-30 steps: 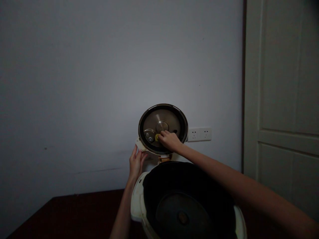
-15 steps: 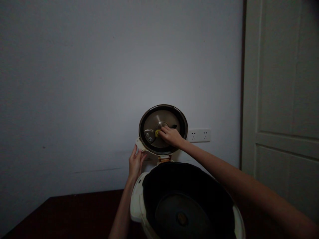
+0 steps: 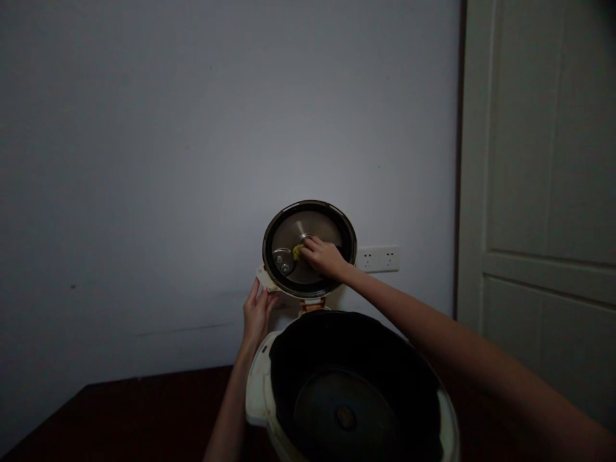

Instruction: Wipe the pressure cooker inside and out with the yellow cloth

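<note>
A white electric pressure cooker (image 3: pixel 260 398) stands in front of me with its round hinged lid (image 3: pixel 315 221) raised. The lid's metal inner face, with its dark rim and small valve fittings (image 3: pixel 283 264), is turned towards me. At the lid's lower left, my left hand (image 3: pixel 256 313) grips the white tab (image 3: pixel 266 278) between fingers and thumb. A small yellow cloth or sponge (image 3: pixel 297 252) is pinched in my right hand (image 3: pixel 323 258) against the middle of the lid's inner face. My right fingers partly hide it. Below, the cooker's dark cavity (image 3: pixel 346 385) holds no visible inner pot.
The cooker rests on a dark reddish table (image 3: pixel 144 410) against a pale wall (image 3: pixel 144 192). A white double socket (image 3: pixel 378 259) is on the wall just right of the lid. A panelled door (image 3: pixel 524 192) stands at the right.
The whole view has shifted slightly left. My right hand and the yellow piece have moved a little upward on the lid, and a dark part right of the hand is now covered. My left hand keeps its grip.
</note>
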